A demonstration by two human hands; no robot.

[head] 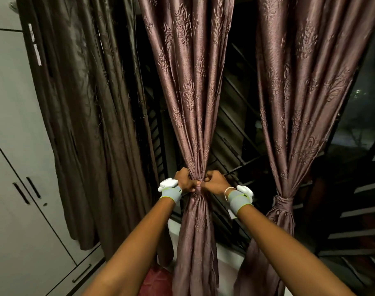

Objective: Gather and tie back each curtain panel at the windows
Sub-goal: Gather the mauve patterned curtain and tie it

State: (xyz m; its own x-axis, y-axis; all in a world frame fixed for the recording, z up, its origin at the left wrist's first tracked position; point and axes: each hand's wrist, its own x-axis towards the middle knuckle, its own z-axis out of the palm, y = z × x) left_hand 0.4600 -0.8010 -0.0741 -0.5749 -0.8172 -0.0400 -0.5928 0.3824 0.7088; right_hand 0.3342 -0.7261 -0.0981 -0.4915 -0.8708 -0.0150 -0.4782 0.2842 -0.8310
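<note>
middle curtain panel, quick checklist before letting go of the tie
1. Middle curtain panel gathered into one bundle at the waist: ok.
2. Left hand and right hand both gripping at the gather: ok.
3. Tie band wrapped and knotted: cannot tell, the fingers hide it.
4. Right curtain panel already tied back by its band: ok.
5. Dark left curtain tied back: not ok, hangs loose.

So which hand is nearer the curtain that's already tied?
Right. The right hand grips the middle curtain on the side facing the tied curtain; the left hand grips its far side.
</note>
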